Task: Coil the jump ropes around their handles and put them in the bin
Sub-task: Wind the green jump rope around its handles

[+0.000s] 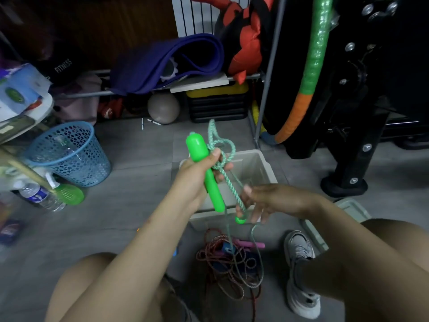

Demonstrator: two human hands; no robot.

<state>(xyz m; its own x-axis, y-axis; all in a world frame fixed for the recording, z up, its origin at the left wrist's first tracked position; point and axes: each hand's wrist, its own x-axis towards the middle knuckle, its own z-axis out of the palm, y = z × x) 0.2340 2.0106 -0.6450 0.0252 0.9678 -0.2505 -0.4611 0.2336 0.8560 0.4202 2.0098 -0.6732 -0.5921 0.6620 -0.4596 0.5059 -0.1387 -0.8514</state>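
My left hand (199,173) grips a bright green jump-rope handle (204,173), held nearly upright above a beige bin (260,163). The green-and-white rope (232,189) loops around the handle's top and runs down to my right hand (262,203), which pinches it just above the second green handle's end (240,220). The rest of that rope hangs to the floor. There a red rope (216,259) lies tangled with pink handles (250,244) and a blue handle (226,247).
A blue mesh basket (69,154) stands at the left beside water bottles (39,196). A bin lid (334,224) lies at the right, behind my shoe (299,270). A shelf with a purple mat (167,63) and a black machine base (348,182) line the back.
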